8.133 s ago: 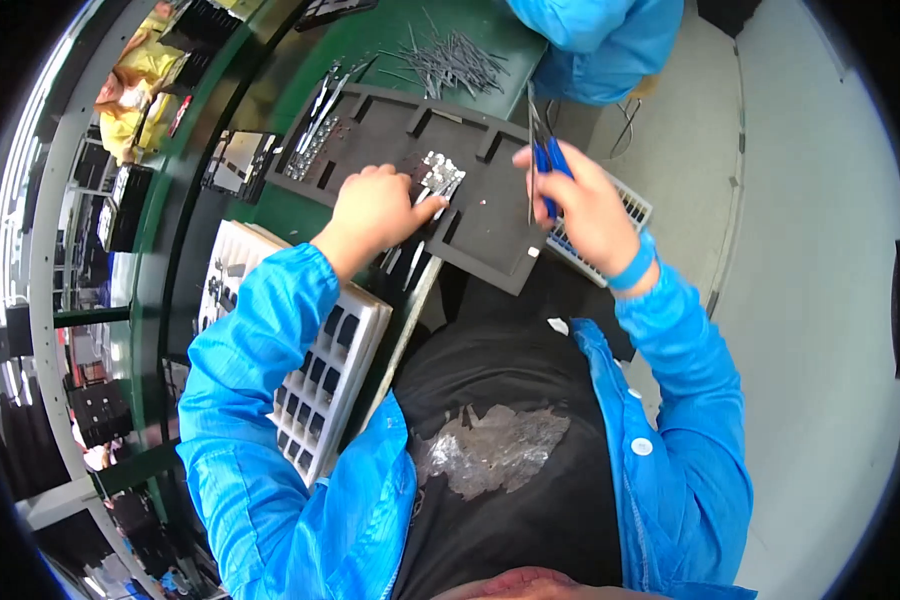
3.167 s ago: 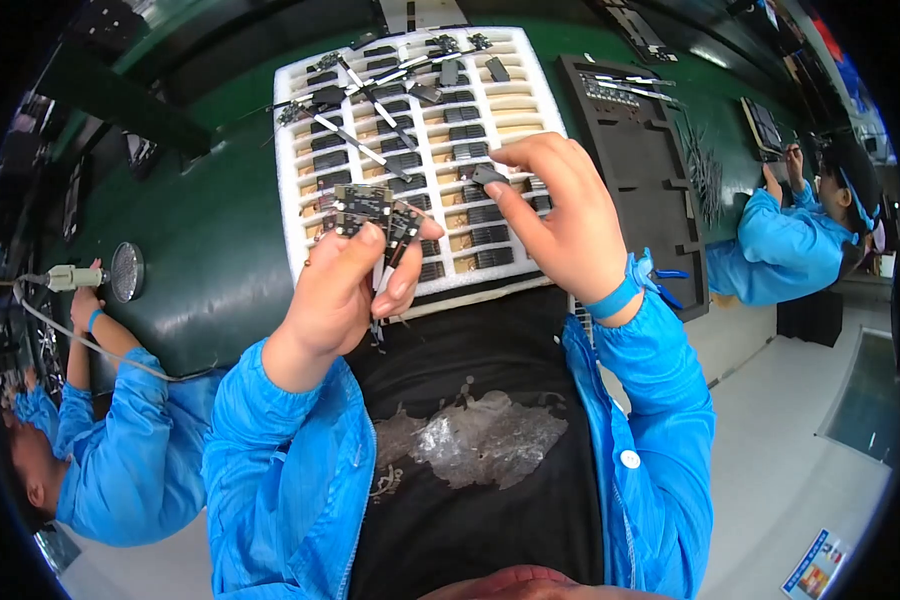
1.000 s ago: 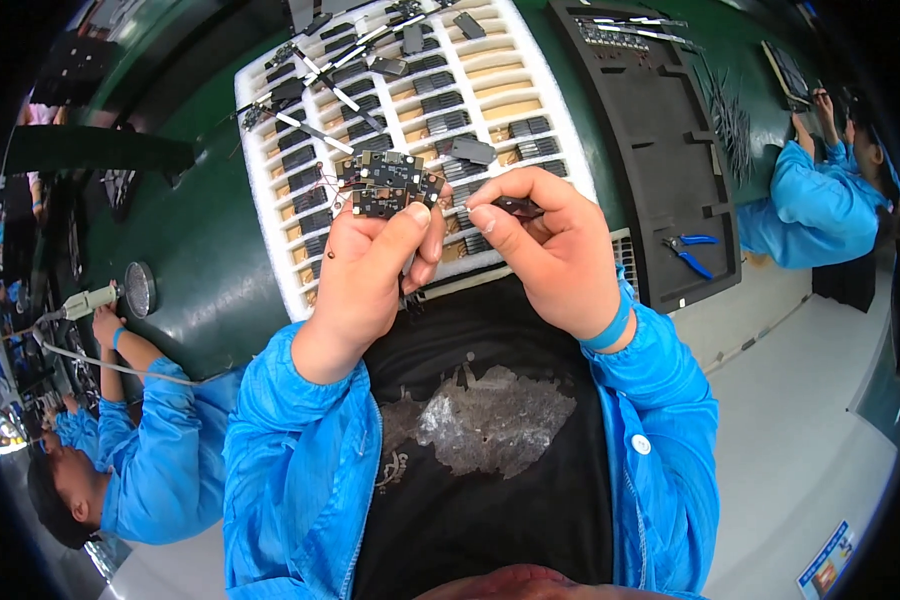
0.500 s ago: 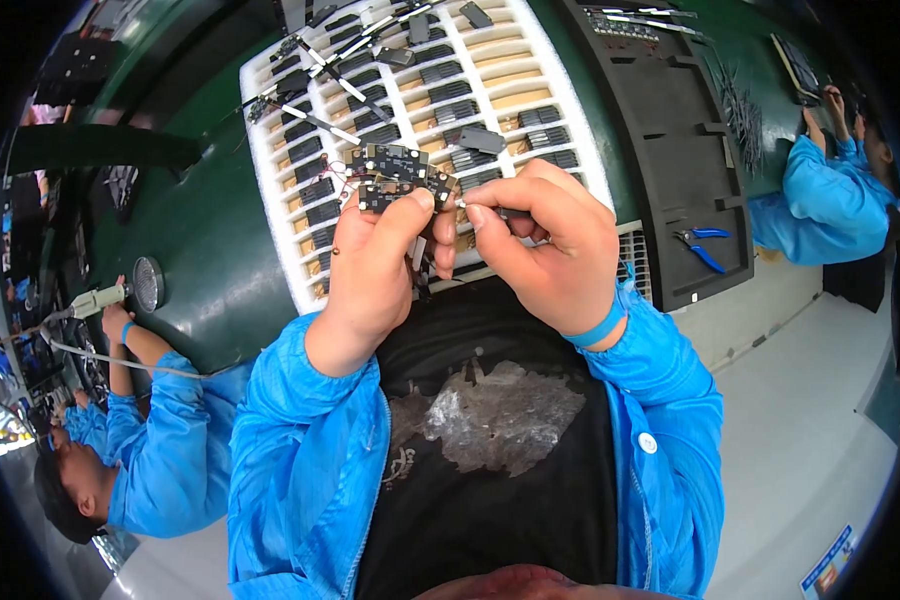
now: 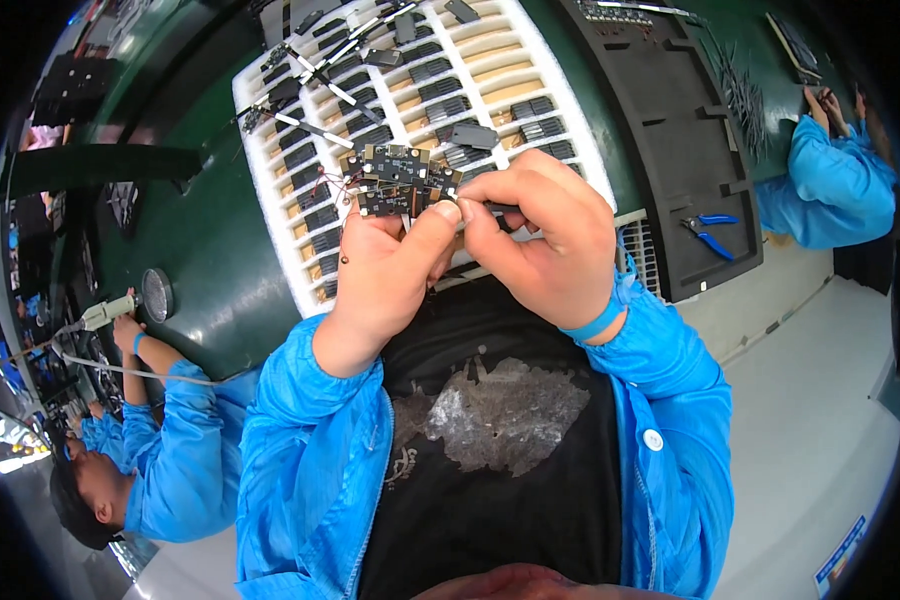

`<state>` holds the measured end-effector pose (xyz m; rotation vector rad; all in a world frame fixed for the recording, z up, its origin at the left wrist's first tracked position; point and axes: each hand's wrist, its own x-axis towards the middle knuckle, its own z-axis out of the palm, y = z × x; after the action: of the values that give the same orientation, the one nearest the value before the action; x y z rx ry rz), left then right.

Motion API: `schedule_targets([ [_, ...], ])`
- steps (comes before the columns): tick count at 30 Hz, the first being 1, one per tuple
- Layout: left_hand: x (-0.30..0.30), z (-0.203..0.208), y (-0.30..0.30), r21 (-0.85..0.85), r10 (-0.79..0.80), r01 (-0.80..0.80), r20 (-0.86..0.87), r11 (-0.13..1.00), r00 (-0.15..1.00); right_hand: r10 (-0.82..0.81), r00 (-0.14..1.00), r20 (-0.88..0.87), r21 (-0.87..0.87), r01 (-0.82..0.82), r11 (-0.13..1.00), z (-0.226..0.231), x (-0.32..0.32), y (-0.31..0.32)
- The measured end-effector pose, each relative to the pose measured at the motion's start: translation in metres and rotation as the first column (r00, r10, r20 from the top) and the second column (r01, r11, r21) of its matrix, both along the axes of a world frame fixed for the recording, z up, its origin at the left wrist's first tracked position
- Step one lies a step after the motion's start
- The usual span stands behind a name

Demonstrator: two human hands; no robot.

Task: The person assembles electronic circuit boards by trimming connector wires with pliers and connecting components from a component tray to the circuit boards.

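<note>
Several small black circuit boards [image 5: 395, 165] with thin red and dark wires are bunched in my left hand [image 5: 395, 265], its thumb pressed on their near right side. My right hand [image 5: 545, 240] is closed in a pinch at the right edge of these boards, thumb and forefinger together; what sits between the fingertips is too small to make out. A dark piece [image 5: 508, 212] shows under the curled right fingers. Both hands are over the near side of a white foam tray [image 5: 595, 170], whose slots hold rows of flat black parts [image 5: 435, 72].
Black-and-white strips [image 5: 330, 90] and loose black parts lie across the tray. To its right is a dark slotted tray [image 5: 690, 180] holding blue-handled cutters [image 5: 710, 230]. A co-worker [image 5: 185, 440] at left holds a pale green tool [image 5: 107, 311]; another [image 5: 840, 180] works at far right.
The board bunch has turned slightly, and my left thumb has slid right, closer to my right fingertips. My right hand keeps its pinch. The whole view has shifted a little.
</note>
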<state>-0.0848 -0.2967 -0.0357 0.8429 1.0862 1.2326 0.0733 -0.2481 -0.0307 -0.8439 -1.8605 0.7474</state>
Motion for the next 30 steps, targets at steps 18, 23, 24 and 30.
schedule_targets([
  [18, 0.004, -0.002, 0.006, 0.001, 0.109, -0.109, 0.014, 0.994, 0.994, -0.032, 0.998, 0.049, 0.239, 0.02, 0.971, -0.001, 0.005, 0.009],
  [23, 0.002, -0.003, 0.005, -0.007, 0.118, -0.118, -0.004, 0.993, 0.993, -0.038, 0.998, 0.056, 0.277, 0.021, 0.961, -0.002, 0.004, 0.01],
  [24, 0.002, -0.003, 0.005, -0.007, 0.128, -0.128, 0.009, 0.992, 0.992, -0.038, 0.998, 0.056, 0.277, 0.021, 0.961, -0.002, 0.004, 0.01],
  [30, 0.007, 0.004, 0.003, 0.007, 0.116, -0.116, 0.035, 0.993, 0.993, -0.045, 0.997, 0.057, 0.313, 0.025, 0.949, -0.002, 0.003, 0.009],
])
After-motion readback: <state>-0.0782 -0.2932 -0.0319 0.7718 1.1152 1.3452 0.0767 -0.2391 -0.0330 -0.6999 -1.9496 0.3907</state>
